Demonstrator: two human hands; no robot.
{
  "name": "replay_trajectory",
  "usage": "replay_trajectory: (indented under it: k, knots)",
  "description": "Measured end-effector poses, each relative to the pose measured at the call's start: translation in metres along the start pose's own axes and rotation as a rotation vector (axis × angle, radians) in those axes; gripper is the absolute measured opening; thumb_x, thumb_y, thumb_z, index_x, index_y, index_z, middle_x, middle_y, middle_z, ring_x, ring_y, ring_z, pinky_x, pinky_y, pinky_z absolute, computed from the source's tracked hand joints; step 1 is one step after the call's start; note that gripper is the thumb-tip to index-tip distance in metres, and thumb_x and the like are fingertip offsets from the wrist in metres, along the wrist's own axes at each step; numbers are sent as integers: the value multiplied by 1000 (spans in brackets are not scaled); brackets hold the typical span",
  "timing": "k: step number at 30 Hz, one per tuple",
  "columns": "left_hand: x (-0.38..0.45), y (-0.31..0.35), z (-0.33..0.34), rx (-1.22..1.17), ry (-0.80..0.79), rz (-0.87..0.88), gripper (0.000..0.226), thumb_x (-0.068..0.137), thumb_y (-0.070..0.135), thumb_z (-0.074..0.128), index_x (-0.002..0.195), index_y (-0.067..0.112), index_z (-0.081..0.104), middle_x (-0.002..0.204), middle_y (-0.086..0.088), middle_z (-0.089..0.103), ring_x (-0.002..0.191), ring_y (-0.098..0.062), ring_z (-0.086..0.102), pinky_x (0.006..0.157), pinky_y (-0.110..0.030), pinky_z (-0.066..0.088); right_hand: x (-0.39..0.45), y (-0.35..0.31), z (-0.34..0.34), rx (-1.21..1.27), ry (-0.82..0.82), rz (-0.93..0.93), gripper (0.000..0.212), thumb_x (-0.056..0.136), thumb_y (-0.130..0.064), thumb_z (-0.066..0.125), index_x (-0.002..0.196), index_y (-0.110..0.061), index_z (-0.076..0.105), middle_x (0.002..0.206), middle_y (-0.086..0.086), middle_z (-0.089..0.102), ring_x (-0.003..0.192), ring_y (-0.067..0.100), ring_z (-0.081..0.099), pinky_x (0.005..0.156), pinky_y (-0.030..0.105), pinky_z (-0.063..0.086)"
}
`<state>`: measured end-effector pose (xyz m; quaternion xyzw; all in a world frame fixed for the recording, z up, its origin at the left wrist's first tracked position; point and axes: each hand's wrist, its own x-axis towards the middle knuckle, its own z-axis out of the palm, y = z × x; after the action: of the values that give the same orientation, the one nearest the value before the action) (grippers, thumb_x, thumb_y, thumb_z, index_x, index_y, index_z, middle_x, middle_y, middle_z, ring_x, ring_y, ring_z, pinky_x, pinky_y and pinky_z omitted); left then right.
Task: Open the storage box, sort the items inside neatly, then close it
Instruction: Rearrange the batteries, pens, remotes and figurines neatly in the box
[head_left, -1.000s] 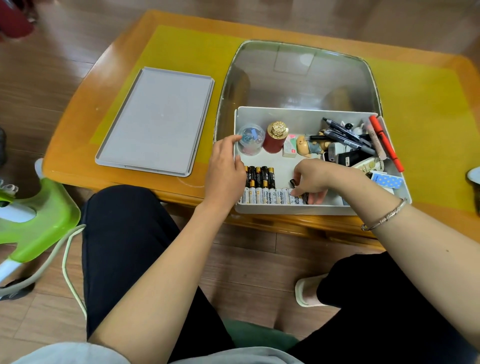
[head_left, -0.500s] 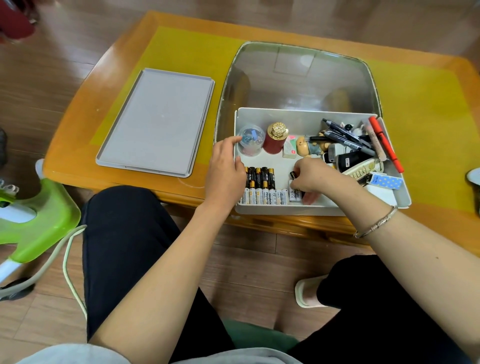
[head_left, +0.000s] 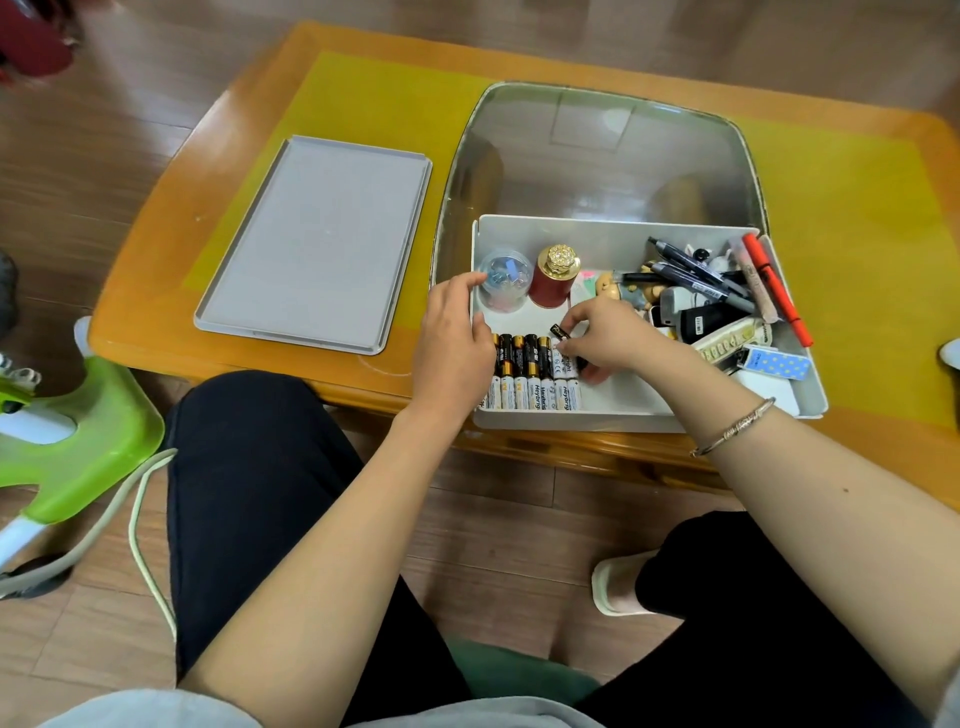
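The white storage box (head_left: 613, 234) stands open at the table's near edge. Two rows of batteries (head_left: 530, 376) lie side by side in its front left corner. My left hand (head_left: 454, 348) holds the box's left wall, thumb inside. My right hand (head_left: 605, 338) pinches a black battery (head_left: 562, 335) at the right end of the back row. A clear round tub (head_left: 505, 278) and a red jar with a gold cap (head_left: 555, 278) stand at the back left. Pens, a red marker (head_left: 774, 288) and small items are piled on the right.
The grey box lid (head_left: 317, 241) lies flat on the table to the left of the box. A clear glass panel (head_left: 597, 156) sits in the tabletop behind the box. A green stool (head_left: 78, 436) and a cable are on the floor at left.
My right hand has moved left and back from the front row to the end of the back battery row. The left hand has stayed on the box wall.
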<state>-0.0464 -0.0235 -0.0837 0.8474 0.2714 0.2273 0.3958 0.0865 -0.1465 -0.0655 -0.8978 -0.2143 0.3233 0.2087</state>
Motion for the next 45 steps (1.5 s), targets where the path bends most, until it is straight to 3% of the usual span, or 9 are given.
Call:
replay_trajectory:
  k: [7, 13, 16, 20, 26, 30, 33, 40, 45]
  knots:
    - [-1, 1, -1, -12, -5, -3, 39, 95, 4, 48, 131, 17, 46, 134, -3, 45, 121, -14, 47, 75, -1, 34, 0, 2, 0, 76, 13, 24, 16, 86, -6, 67, 97, -12, 56, 83, 18, 68, 65, 31, 70, 61, 40, 60]
    - [-1, 1, -1, -6, -8, -2, 39, 96, 4, 48, 132, 18, 45, 135, -3, 45, 122, -13, 46, 74, 2, 33, 6, 7, 2, -25, 143, -15, 12, 83, -11, 71, 93, -8, 66, 97, 18, 69, 89, 34, 66, 83, 48, 54]
    - [-1, 1, -1, -6, -7, 0, 39, 96, 4, 48, 132, 17, 45, 135, -3, 45, 122, -13, 46, 75, 0, 34, 6, 8, 1, -22, 164, -22, 8, 84, -10, 69, 91, -6, 67, 95, 19, 69, 88, 35, 67, 79, 48, 56]
    - [0, 1, -1, -13, -6, -3, 39, 96, 4, 48, 132, 17, 46, 135, -3, 45, 123, -13, 46, 75, 0, 35, 4, 10, 3, 66, 118, -14, 6, 88, -11, 66, 84, -12, 62, 79, 15, 69, 62, 26, 71, 57, 36, 60]
    - [-1, 1, -2, -17, 0, -14, 39, 95, 4, 49, 132, 18, 46, 135, -2, 45, 120, -12, 48, 69, 3, 35, -1, 13, -3, 94, 152, -31, 7, 90, -10, 62, 92, -3, 64, 76, 17, 71, 65, 25, 71, 65, 39, 60]
    - [-1, 1, -2, -19, 1, -7, 39, 95, 5, 49, 132, 18, 46, 135, -2, 45, 119, -13, 49, 70, 1, 37, -5, 13, -9, -142, 271, -81, 15, 90, -15, 62, 89, 0, 65, 67, 14, 70, 61, 26, 70, 68, 37, 59]
    - [-1, 1, -2, -28, -1, -8, 38, 96, 5, 48, 132, 18, 46, 134, -2, 45, 119, -14, 49, 73, -2, 39, -8, 12, -10, -377, 323, -109, 17, 86, -15, 63, 92, 1, 64, 78, 20, 69, 77, 34, 67, 75, 40, 56]
    - [-1, 1, -2, -31, -5, -5, 39, 95, 4, 48, 132, 17, 46, 134, -3, 46, 119, -14, 49, 74, -3, 39, -17, 10, -7, -437, 104, -72, 8, 75, -8, 73, 74, -1, 71, 67, 10, 69, 63, 22, 67, 72, 33, 58]
    - [-1, 1, -2, -32, -8, -10, 39, 95, 4, 49, 132, 17, 46, 134, -3, 45, 120, -13, 48, 74, -3, 39, -19, 14, -10, -384, 46, -53, 31, 71, 4, 70, 101, -4, 69, 82, 10, 68, 75, 25, 65, 80, 37, 57]
